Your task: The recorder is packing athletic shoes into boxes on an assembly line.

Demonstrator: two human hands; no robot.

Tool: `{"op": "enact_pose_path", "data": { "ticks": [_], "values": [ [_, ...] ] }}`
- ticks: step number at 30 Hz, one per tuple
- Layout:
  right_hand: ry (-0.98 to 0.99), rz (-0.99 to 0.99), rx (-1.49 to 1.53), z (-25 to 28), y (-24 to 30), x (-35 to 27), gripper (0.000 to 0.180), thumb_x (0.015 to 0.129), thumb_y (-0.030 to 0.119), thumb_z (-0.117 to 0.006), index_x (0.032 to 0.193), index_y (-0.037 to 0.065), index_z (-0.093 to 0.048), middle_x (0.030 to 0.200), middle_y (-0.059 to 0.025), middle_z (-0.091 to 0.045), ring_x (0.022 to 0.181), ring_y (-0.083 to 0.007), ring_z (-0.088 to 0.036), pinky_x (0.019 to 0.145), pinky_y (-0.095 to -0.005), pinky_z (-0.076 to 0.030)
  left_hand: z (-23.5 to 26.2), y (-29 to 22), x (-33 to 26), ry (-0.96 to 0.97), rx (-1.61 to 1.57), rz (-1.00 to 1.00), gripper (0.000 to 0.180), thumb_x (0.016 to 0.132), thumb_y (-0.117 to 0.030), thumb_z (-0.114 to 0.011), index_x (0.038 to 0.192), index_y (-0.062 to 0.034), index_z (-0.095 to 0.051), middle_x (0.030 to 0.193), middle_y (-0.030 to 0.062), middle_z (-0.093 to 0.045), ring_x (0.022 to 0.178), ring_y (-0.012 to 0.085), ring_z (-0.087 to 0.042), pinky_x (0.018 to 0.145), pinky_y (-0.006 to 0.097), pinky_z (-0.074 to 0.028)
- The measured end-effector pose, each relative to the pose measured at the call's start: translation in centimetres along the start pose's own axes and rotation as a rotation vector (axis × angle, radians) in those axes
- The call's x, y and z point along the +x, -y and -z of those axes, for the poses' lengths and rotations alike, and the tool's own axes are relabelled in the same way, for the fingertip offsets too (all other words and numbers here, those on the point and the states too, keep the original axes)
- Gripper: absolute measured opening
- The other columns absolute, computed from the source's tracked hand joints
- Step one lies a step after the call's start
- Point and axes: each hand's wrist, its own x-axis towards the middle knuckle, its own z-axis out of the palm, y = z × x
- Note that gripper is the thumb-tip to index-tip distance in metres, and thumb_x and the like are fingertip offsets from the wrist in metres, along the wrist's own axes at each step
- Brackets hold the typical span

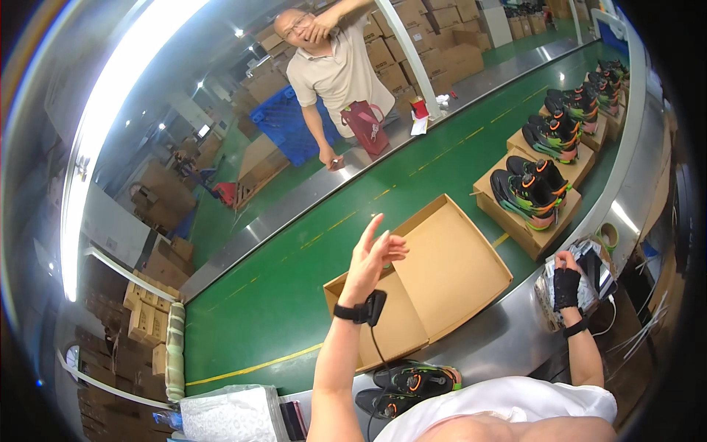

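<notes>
Above the box, laid open seemingly for access, the left hand is held apparently empty, fingers loosely spread; the right hand is rested at a silvery pack, grip unclear.

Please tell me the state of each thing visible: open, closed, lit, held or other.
Left hand: raised, open, holding nothing visible
Right hand: bent over silver wrapping, grip unclear
Large cardboard box: open
Near shoes: outside the box
Row shoes: standing on boxes, apparently closed
Lamp: lit
Green belt: motion unclear
Maroon bag: upright

Maroon bag (stacked cartons beyond)
</notes>
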Motion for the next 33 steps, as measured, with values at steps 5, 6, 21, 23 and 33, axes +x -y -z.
{"op": "enact_pose_path", "data": {
  "ticks": [5,6,21,23,33],
  "values": [
    [-0.015,-0.116,0.096,-1.4,-4.3,-0.8,0.005,0.08,0.008,-0.046,0.082,0.004,-0.047,0.067,-0.0078,-0.049,0.061,-0.0189,-0.049,0.059,-0.03,-0.041,1.3,7.8,-0.3,-0.182,0.473,0.033,0.054,0.081,-0.026,-0.055,0.122,0.0015,-0.031,0.099,0.0109,-0.053,0.087,0.0167,-0.054,0.075,0.027,-0.044],
    [-0.028,-0.156,0.128,-1.3,-6.2,-1.0,0.004,0.08,0.007,-0.046,0.083,0.004,-0.047,0.067,-0.0075,-0.049,0.062,-0.0182,-0.049,0.059,-0.0297,-0.041,2.8,11.0,-1.3,-0.238,0.648,0.034,0.058,0.08,-0.029,-0.056,0.122,0.0023,-0.03,0.104,0.0128,-0.051,0.089,0.0175,-0.054,0.075,0.027,-0.044],
    [0.077,-0.049,0.068,-0.2,-0.1,-0.5,0.037,0.07,-0.004,-0.047,0.106,0.0,-0.046,0.086,-0.0141,-0.049,0.072,-0.0265,-0.055,0.064,-0.0324,-0.046,2.5,15.7,-11.6,0.374,0.732,0.735,0.052,0.078,-0.046,-0.052,0.107,-0.0021,-0.053,0.1,0.0133,-0.057,0.095,0.0227,-0.052,0.083,0.032,-0.039],
    [0.077,-0.006,0.259,-1.2,2.8,-1.2,0.034,0.073,-0.004,-0.046,0.106,0.0,-0.046,0.08,-0.0113,-0.047,0.057,-0.0178,-0.056,0.051,-0.0253,-0.045,2.0,15.1,-12.0,0.332,0.745,0.741,0.053,0.078,-0.045,-0.052,0.109,-0.0024,-0.051,0.103,0.0133,-0.056,0.097,0.0222,-0.051,0.084,0.031,-0.039],
    [0.312,0.087,0.643,-6.2,12.2,-6.5,0.028,0.076,0.001,-0.051,0.103,0.0,-0.044,0.086,-0.0126,-0.047,0.066,-0.0186,-0.057,0.057,-0.0284,-0.046,2.6,16.5,-12.5,0.356,0.696,0.683,0.055,0.074,-0.044,-0.058,0.107,-0.001,-0.049,0.106,0.0136,-0.052,0.1,0.0212,-0.048,0.086,0.03,-0.037]
  ]
}}
